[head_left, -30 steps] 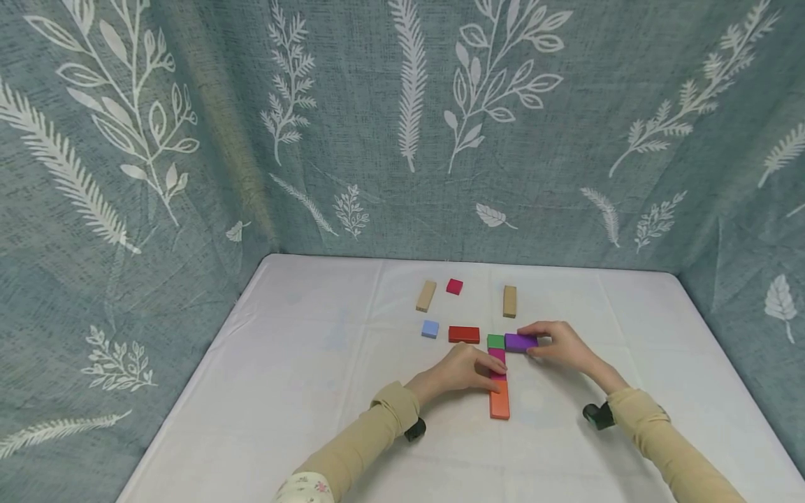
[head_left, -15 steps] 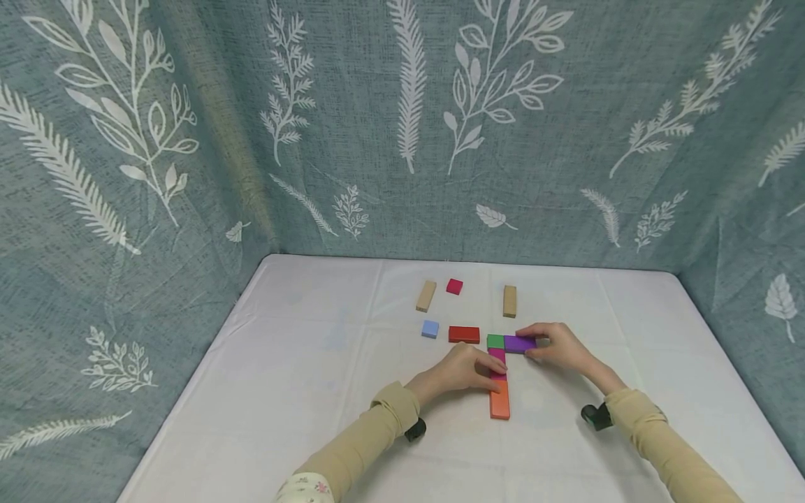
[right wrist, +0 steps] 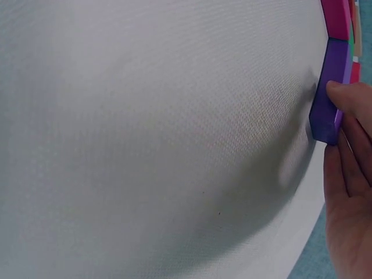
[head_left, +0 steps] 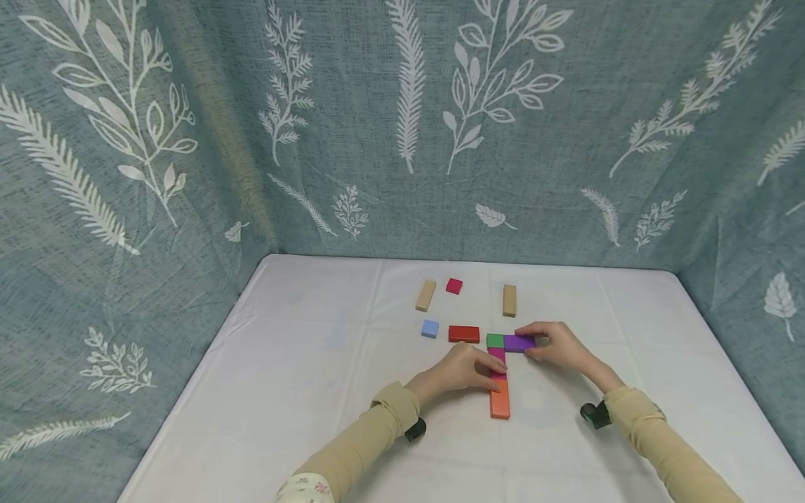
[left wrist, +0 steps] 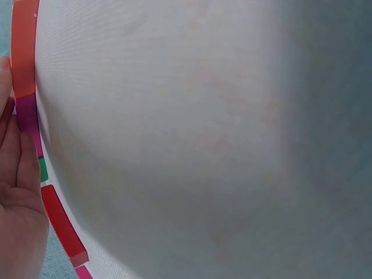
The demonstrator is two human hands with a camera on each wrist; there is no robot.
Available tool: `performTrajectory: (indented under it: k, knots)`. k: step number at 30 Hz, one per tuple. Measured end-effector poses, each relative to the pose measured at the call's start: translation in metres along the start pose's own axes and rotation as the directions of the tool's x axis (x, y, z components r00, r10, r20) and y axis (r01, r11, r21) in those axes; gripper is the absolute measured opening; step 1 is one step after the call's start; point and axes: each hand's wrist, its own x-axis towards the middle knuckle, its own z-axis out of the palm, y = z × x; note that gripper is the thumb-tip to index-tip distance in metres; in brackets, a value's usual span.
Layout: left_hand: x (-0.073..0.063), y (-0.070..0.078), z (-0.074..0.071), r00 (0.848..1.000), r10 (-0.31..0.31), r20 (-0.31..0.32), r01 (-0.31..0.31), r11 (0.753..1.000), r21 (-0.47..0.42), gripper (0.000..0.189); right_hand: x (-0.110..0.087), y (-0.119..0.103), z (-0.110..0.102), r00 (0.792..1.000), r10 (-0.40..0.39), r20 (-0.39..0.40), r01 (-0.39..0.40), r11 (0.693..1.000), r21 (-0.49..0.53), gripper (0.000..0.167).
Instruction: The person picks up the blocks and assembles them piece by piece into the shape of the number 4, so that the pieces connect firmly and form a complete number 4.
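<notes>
In the head view my left hand (head_left: 462,367) reaches over the magenta block (head_left: 497,355), its thumb and fingers holding it close to where it meets the orange block (head_left: 499,405). My right hand (head_left: 560,346) pinches the purple block (head_left: 518,343) between thumb and fingers, thumb on the near side. The purple block's left end touches the green block (head_left: 495,340). Below the green block, magenta and orange continue in a line toward me. The right wrist view shows the thumb on the purple block (right wrist: 330,87); the left wrist view shows fingers beside the magenta block (left wrist: 28,119).
Left of the green block lie a red block (head_left: 464,334) and a light blue block (head_left: 430,328). Farther back are a small crimson block (head_left: 454,286) and two plain wooden blocks, one left (head_left: 425,296) and one right (head_left: 509,300). A patterned curtain (head_left: 377,140) surrounds the white-covered table (head_left: 302,335).
My right hand has shifted the purple block slightly left, level with and against the green block. My left hand stays in place.
</notes>
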Motion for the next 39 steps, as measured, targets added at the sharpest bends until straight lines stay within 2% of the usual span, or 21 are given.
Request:
performTrajectory:
  k: [20,39]
  knots:
    - [-0.0009,-0.0005,0.0000,1.000,0.005,0.000,-0.005,1.000,0.027,0.033,0.0001,-0.0024,0.0006,1.000,0.008,0.003,-0.008,1.000,-0.003,0.037]
    - [-0.0004,-0.0013,0.0008,1.000,-0.005,0.002,0.005,1.000,-0.003,0.033,-0.0005,-0.0056,-0.0040,0.999,0.036,-0.029,-0.036,0.999,0.018,0.039]
